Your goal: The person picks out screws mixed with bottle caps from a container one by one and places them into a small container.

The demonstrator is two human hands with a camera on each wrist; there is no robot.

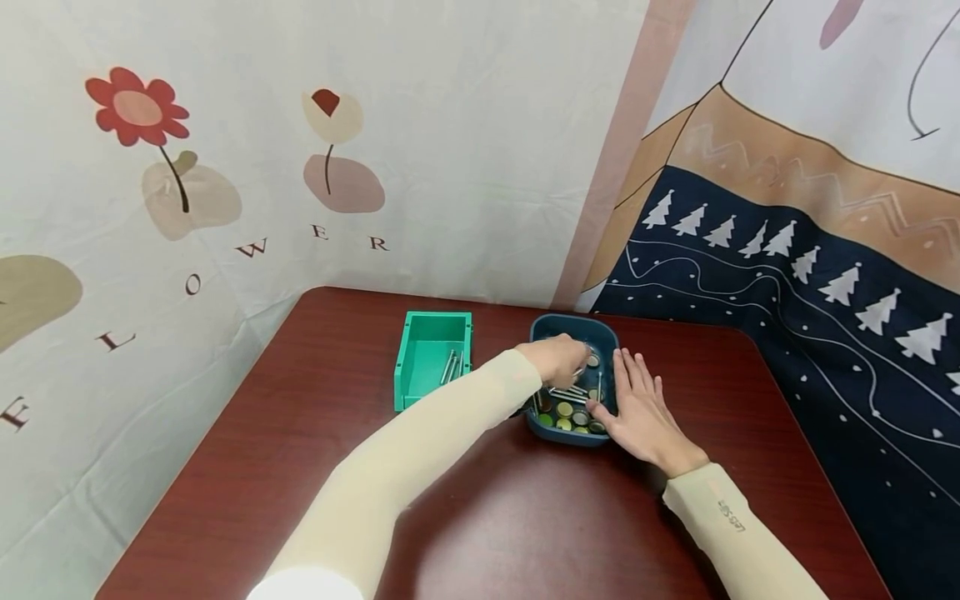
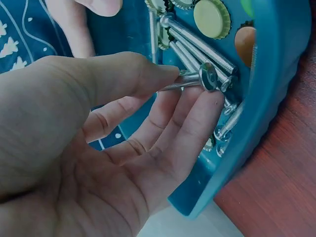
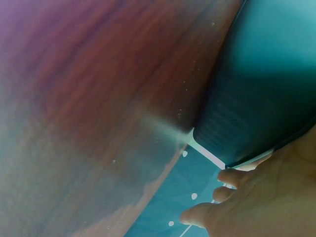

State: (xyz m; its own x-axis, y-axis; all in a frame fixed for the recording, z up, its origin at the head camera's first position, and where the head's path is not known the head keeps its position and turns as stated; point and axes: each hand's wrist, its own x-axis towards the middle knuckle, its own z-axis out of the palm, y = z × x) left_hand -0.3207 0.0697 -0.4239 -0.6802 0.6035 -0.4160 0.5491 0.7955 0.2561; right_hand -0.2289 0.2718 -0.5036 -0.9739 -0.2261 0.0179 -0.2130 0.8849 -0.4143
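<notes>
The background is closed off by a pale wall (image 1: 480,150), on which a red flower (image 1: 138,108), a smaller bloom (image 1: 326,102) and spaced dark letters (image 1: 193,284) are printed. Soft creases can be seen in its lower left part. A dusty-pink band (image 1: 622,133) is run down its right side. Beyond it, a navy fabric (image 1: 862,417) is patterned with white trees (image 1: 840,285), dots and wavy lines, topped by a tan area (image 1: 795,142). A round-cornered, reddish-brown surface (image 1: 480,517) is set against both, and a soft sheen is cast across its front.
</notes>
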